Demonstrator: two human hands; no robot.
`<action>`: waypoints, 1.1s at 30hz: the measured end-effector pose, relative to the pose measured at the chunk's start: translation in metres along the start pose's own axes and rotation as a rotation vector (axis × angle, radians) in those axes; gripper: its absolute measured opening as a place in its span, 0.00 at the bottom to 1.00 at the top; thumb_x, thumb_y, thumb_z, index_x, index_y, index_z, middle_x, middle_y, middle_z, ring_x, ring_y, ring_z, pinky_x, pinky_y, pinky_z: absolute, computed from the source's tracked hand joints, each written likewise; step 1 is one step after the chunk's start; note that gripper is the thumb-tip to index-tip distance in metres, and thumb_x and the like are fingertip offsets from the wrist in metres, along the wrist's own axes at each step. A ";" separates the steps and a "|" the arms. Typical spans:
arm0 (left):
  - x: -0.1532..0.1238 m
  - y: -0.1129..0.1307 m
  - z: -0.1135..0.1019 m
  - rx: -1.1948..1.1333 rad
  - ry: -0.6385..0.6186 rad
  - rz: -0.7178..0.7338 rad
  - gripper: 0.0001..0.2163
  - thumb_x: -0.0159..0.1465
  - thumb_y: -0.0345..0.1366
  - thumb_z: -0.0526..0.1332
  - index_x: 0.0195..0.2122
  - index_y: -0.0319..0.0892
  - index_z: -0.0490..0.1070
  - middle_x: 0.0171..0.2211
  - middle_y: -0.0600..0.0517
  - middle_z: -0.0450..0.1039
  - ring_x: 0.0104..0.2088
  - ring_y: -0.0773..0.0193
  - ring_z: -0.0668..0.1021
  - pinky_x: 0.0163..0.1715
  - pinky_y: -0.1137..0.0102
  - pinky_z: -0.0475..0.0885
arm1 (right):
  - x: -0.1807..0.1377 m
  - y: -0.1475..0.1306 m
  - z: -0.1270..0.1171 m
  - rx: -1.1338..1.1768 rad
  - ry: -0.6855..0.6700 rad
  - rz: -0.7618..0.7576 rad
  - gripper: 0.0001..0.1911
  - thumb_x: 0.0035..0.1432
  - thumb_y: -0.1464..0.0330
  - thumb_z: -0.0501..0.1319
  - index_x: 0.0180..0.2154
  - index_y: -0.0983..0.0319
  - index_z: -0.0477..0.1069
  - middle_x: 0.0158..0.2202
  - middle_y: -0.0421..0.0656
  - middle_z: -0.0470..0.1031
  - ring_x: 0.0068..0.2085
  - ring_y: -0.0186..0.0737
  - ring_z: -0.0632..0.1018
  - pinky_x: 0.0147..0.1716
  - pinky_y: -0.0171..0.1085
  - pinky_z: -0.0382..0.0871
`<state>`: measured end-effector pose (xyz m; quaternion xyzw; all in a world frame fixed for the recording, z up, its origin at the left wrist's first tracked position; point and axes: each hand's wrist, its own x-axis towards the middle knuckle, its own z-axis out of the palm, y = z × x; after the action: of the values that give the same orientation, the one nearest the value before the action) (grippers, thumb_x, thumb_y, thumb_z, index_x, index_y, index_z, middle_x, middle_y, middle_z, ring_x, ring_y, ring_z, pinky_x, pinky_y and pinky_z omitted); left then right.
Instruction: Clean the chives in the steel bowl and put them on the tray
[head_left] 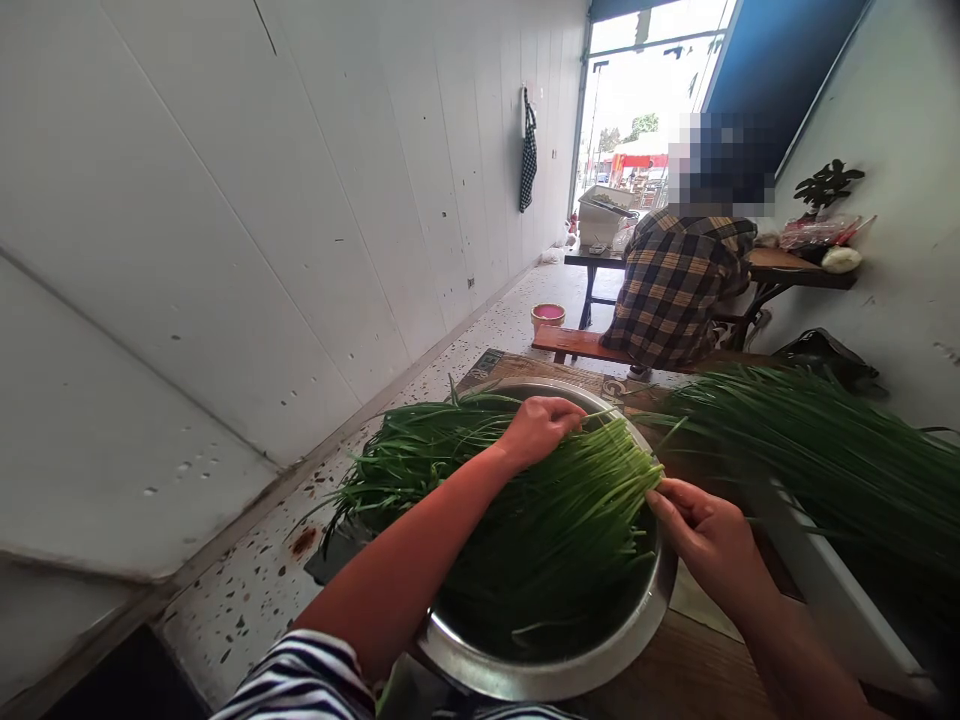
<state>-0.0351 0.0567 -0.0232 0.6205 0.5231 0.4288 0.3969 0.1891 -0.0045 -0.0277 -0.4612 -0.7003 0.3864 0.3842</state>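
Observation:
A wide steel basin [555, 680] is heaped with long garlic chives [555, 520], their pale cut ends pointing right and their leafy tips hanging over the far-left rim. My left hand [541, 430] reaches across the heap with its fingers closed in a pinch on thin stalks near the upper edge. At the basin's right side, my right hand [705, 525] pinches pale chive ends between thumb and fingers. A second large pile of chives [825, 450] lies to the right, beyond that hand.
A wooden table [697, 660] bears the basin. Beneath the right-hand pile runs a white container edge [840, 580]. Ahead, a person in a plaid shirt [675, 285] sits on a wooden bench [574, 343], facing away. A pink-topped bucket [547, 315] stands on the floor. A wall [300, 200] rises left.

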 end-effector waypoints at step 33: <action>-0.004 0.004 0.007 -0.248 0.038 -0.181 0.14 0.53 0.36 0.63 0.38 0.34 0.79 0.22 0.53 0.70 0.20 0.74 0.63 0.22 0.75 0.57 | 0.000 0.002 -0.001 -0.041 -0.035 0.034 0.16 0.57 0.60 0.57 0.37 0.64 0.76 0.34 0.46 0.81 0.33 0.43 0.80 0.33 0.35 0.74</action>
<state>-0.0273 0.0524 -0.0224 0.5090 0.5272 0.4641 0.4976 0.1904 -0.0034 -0.0288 -0.4739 -0.7069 0.3863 0.3558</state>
